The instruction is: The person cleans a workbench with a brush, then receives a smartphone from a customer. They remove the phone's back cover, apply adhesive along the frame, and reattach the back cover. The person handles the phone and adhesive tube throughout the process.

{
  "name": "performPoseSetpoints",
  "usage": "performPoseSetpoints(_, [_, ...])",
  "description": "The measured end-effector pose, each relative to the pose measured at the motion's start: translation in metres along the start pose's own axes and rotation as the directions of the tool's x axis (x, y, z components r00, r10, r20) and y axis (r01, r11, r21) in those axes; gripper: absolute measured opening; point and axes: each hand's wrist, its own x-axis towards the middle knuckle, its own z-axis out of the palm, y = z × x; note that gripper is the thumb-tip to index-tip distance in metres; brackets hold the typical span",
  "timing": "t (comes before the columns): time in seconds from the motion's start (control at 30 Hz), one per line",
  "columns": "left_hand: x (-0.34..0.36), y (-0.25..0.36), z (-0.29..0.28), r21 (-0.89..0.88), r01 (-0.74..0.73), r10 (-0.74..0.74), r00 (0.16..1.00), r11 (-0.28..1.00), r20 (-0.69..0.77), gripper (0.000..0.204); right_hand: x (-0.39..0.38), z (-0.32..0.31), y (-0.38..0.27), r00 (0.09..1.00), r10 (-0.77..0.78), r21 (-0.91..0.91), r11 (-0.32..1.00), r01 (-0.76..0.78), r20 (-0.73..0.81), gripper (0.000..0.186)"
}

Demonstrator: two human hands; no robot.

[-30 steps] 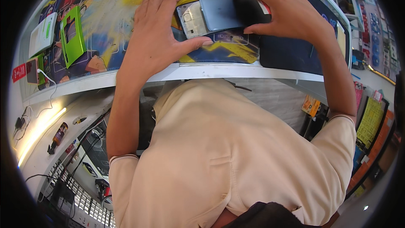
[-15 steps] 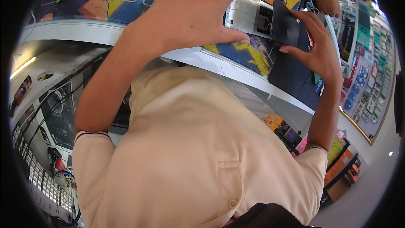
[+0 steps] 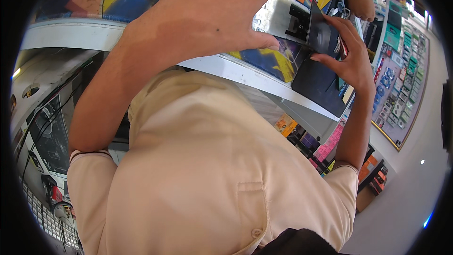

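My left hand (image 3: 212, 14) is open, its thumb and fingers spread beside a flat silvery piece (image 3: 279, 12) with black block-shaped markings. Some of its fingers are cut off by the upper edge. In my right hand (image 3: 351, 54) is a thin dark glossy panel (image 3: 322, 33), tilted up at the right end of the silvery piece. The thumb lies near the panel's lower edge and the fingers are behind its right side. What exactly the panel is, I cannot tell. A colourful printed mat (image 3: 269, 61) lies beneath.
A dark flat sheet (image 3: 318, 85) lies at the table's right front, by the white table edge (image 3: 212, 68). Another person's hand (image 3: 361, 4) rests at the upper right, near keys or a ring (image 3: 346, 12). Small goods hang on a wall panel (image 3: 398, 80) farther right.
The whole view has shifted slightly, with the scene sliding left. My right hand still holds the dark panel, now seen more edge-on. My left hand keeps its spread pose.
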Motion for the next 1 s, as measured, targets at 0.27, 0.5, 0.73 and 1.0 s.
performPoseSetpoints(0.27, [0.001, 0.003, -0.007, -0.035, -0.003, 0.004, 1.000, 0.999, 0.024, 0.079, -0.002, 0.005, 0.003, 0.999, -0.001, -0.090, 0.996, -0.003, -0.040, 0.081])
performPoseSetpoints(0.5, [0.005, 0.009, -0.014, 0.020, 0.013, -0.015, 0.996, 1.000, 0.090, 0.083, -0.004, 0.010, 0.005, 0.996, -0.037, -0.184, 0.983, 0.021, -0.086, 0.079])
performPoseSetpoints(0.73, [0.008, 0.013, -0.019, 0.030, 0.019, -0.022, 0.994, 0.999, 0.106, 0.082, -0.006, 0.009, 0.005, 0.999, 0.025, -0.152, 0.988, -0.032, -0.048, 0.080])
performPoseSetpoints(1.0, [0.009, 0.016, -0.024, 0.017, 0.036, -0.037, 0.991, 0.999, 0.132, 0.081, -0.004, 0.009, 0.008, 0.999, -0.004, -0.175, 0.985, -0.005, -0.047, 0.085])
